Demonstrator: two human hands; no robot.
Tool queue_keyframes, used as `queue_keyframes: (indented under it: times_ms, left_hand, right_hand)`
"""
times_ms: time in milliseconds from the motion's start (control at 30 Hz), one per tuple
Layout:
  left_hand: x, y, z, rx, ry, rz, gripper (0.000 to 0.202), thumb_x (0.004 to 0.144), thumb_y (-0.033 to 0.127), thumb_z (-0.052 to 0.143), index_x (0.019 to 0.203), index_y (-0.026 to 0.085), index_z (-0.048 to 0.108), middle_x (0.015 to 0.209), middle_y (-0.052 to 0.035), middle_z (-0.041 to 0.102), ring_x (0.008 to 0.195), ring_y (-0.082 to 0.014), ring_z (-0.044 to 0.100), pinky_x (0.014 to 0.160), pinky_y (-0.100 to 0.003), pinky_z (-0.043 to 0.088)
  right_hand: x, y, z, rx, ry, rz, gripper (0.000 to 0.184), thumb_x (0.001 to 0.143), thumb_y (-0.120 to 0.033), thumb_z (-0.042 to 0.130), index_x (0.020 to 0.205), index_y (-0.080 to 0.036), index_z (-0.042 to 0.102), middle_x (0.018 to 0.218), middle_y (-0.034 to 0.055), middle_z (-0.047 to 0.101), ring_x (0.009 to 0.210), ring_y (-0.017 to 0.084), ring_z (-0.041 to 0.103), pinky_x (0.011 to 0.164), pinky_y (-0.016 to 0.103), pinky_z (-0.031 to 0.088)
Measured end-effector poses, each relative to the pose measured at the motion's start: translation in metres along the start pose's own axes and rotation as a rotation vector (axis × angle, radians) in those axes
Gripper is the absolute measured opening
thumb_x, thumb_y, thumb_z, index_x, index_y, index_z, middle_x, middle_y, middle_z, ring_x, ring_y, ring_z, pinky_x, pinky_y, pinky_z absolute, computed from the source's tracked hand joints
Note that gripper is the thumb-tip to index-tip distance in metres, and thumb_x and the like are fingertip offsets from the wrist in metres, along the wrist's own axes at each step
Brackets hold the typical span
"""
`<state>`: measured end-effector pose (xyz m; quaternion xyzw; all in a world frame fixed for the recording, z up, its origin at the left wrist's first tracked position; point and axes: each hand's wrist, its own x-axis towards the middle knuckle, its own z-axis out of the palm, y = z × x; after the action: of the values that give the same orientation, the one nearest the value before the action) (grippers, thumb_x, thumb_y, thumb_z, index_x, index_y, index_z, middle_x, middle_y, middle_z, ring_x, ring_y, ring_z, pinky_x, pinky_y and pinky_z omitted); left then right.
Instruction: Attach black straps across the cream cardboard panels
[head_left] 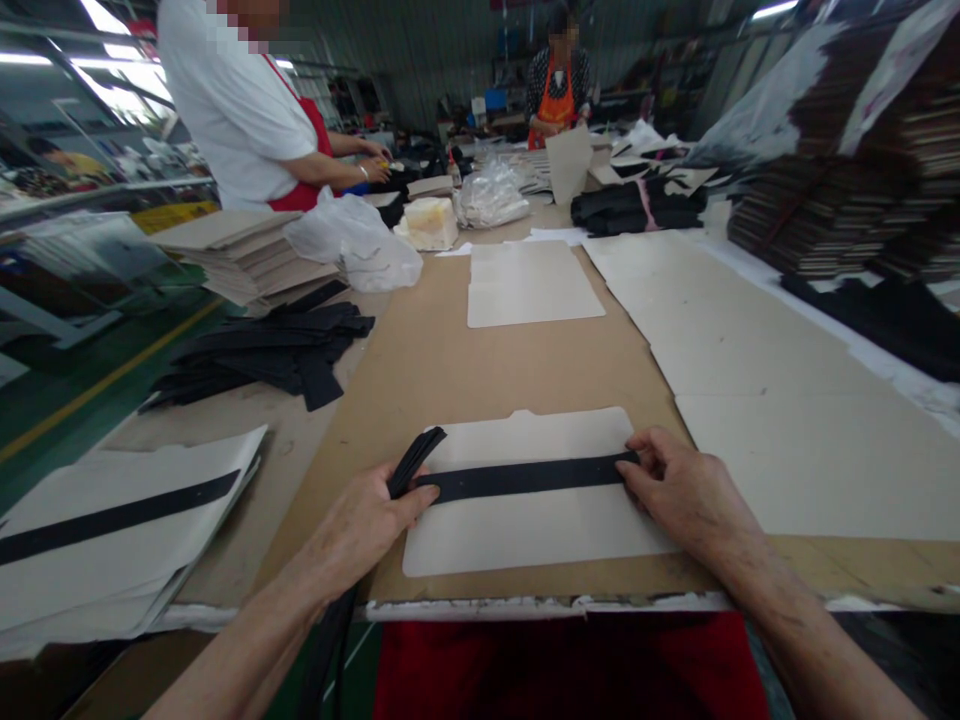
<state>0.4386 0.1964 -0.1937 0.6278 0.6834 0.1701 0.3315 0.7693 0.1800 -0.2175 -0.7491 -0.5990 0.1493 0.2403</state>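
Observation:
A black strip (529,479) lies straight across the middle of a pale board (517,535) with rounded corners near the table's front edge. My left hand (390,505) is closed around a bundle of black strips (415,460), and its thumb presses the left end of the strip on the board. The bundle's lower ends hang below the table edge. At the other end, my right hand (675,490) pinches the strip's right tip between thumb and fingers, over the board's right edge.
Stacked boards with a black strip (120,515) lie at the left. Behind them are a pile of black strips (262,350) and a plastic bag (360,240). Another board (532,285) lies ahead; large pale sheets (787,400) cover the right. Two people stand farther back.

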Motion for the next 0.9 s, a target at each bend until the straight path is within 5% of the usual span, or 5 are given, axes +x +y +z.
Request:
queue_keyframes:
  times_ms: [133, 300, 567, 900]
  left_hand:
    - [0.001, 0.001, 0.000, 0.010, 0.000, 0.015, 0.034, 0.078, 0.046, 0.060, 0.094, 0.017, 0.065, 0.072, -0.0002, 0.061, 0.070, -0.0209, 0.057, 0.064, -0.027, 0.039]
    - [-0.006, 0.007, -0.001, -0.037, -0.013, 0.005, 0.024, 0.079, 0.039, 0.058, 0.087, 0.018, 0.063, 0.065, 0.0026, 0.056, 0.065, -0.0170, 0.055, 0.061, -0.025, 0.037]
    - [-0.025, 0.006, -0.011, -0.128, -0.031, 0.104, 0.018, 0.081, 0.035, 0.057, 0.083, 0.017, 0.061, 0.067, 0.0031, 0.054, 0.065, -0.0138, 0.052, 0.061, -0.024, 0.035]
    - [-0.020, 0.007, -0.010, -0.159, -0.032, 0.048, 0.017, 0.076, 0.033, 0.062, 0.082, 0.017, 0.064, 0.064, 0.0038, 0.051, 0.061, -0.0121, 0.047, 0.056, -0.024, 0.033]
  right_hand:
    - [-0.001, 0.001, 0.001, -0.050, -0.018, -0.038, 0.019, 0.079, -0.037, 0.054, 0.092, -0.023, 0.057, 0.068, -0.0013, 0.061, 0.063, 0.018, 0.058, 0.063, 0.031, 0.039]
    - [-0.004, 0.013, 0.006, -0.143, 0.080, -0.196, 0.025, 0.083, -0.043, 0.046, 0.092, -0.023, 0.058, 0.100, 0.0073, 0.060, 0.078, 0.022, 0.060, 0.068, 0.036, 0.042]
    - [-0.002, 0.035, 0.016, -0.176, 0.014, -0.210, 0.024, 0.085, -0.051, 0.043, 0.085, -0.031, 0.056, 0.094, 0.0028, 0.064, 0.077, 0.023, 0.062, 0.070, 0.041, 0.045]
    - [0.008, 0.053, 0.023, -0.167, 0.030, -0.209, 0.022, 0.080, -0.055, 0.051, 0.083, -0.035, 0.059, 0.097, 0.0023, 0.066, 0.076, 0.024, 0.065, 0.064, 0.039, 0.048]
